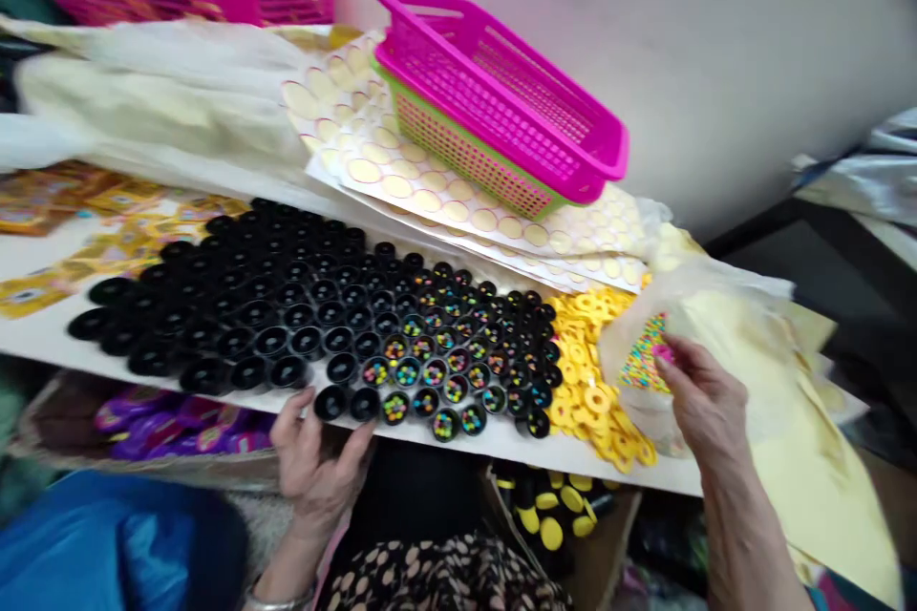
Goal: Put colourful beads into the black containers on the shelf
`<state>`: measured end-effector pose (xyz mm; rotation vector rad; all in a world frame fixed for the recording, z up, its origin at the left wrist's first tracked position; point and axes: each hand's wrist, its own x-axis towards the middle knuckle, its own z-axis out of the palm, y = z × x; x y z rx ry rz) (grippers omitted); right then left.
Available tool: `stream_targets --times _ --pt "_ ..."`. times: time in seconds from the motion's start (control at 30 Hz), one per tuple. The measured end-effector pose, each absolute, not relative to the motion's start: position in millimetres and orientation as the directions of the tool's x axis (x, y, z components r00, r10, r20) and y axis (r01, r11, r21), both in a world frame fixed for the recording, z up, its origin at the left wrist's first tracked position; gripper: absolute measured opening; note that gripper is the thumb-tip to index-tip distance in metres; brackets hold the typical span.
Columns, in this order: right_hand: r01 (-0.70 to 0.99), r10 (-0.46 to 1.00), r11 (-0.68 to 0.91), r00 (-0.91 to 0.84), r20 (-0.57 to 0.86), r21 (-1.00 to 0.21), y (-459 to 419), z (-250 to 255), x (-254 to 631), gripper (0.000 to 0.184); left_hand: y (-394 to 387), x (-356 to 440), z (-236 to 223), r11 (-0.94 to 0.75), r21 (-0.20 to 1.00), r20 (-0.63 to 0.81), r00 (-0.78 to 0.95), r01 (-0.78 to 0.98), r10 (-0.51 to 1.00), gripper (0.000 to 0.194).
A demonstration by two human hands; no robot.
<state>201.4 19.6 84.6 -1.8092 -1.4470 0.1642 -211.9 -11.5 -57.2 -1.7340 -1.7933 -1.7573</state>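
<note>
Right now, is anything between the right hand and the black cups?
Yes: first the bag of colourful beads, right by the right hand, then the pile of yellow rings, beside the black cups.

The left hand (pixel 319 463) is low, thumb spread well apart from the bent fingers; the right hand (pixel 709 396) is farther forward, pinching; left forearm (pixel 290 558) and right forearm (pixel 752 520) angle inward.

No text legible. Yellow-orange packets (pixel 32 291), left of the black cups (pixel 306 344): printed marks, too small and blurred to read. Purple packets (pixel 154 425), in a box (pixel 179 468) below the cups: pinkish patches, any lettering unreadable.
</note>
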Motion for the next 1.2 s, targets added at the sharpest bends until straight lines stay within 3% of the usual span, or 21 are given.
stream_targets --times 0.07,0.13,0.2,0.47,0.6,0.67,0.8,1.0,1.13,1.2 --pt "0.873 0.931 -0.174 0.297 0.213 -0.456 11.6 77.0 234.7 0.021 -8.8 -211.9 -57.9 -0.293 0.617 0.711 -0.359 0.73 0.605 0.061" --pt "0.935 0.972 -0.213 0.232 0.035 -0.284 13.9 73.4 248.5 0.011 -7.5 -211.6 -57.5 -0.285 0.614 0.708 -0.354 0.736 0.611 0.062" --pt "0.949 0.978 -0.207 0.196 -0.071 -0.237 22.5 70.7 247.7 0.011 -7.8 -210.6 -55.3 -0.277 0.619 0.697 -0.353 0.735 0.624 0.061" --pt "0.816 0.985 -0.143 0.17 -0.004 -0.56 43.9 47.3 235.6 0.014 -11.6 -205.8 -46.3 -0.225 0.641 0.667 -0.388 0.734 0.637 0.056" --pt "0.477 0.921 -0.059 0.364 0.136 -0.877 29.8 55.2 237.8 0.028 -8.5 -207.1 -46.4 -0.253 0.626 0.688 -0.368 0.738 0.626 0.058" --pt "0.291 0.899 0.025 0.413 0.149 -0.956 21.5 67.9 229.2 0.029 -7.8 -207.3 -46.3 -0.252 0.621 0.689 -0.363 0.743 0.628 0.058" --pt "0.203 0.921 0.089 0.356 0.158 -0.975 17.1 96.1 184.2 0.028 -14.0 -207.8 -44.8 -0.243 0.612 0.675 -0.337 0.753 0.656 0.054" --pt "0.171 0.989 0.099 0.091 0.116 -0.98 43.2 115.3 102.9 0.027 -22.4 -210.5 -47.8 -0.27 0.67 0.631 -0.338 0.692 0.699 0.051" --pt "0.318 0.947 0.113 0.253 0.199 -0.941 44.7 109.7 122.0 0.031 -24.7 -210.6 -49.3 -0.272 0.701 0.613 -0.361 0.66 0.703 0.049" --pt "0.489 0.9 -0.002 0.382 0.212 -0.872 38.2 100.2 160.8 0.031 -24.6 -211.6 -52.7 -0.29 0.694 0.627 -0.355 0.659 0.694 0.053"
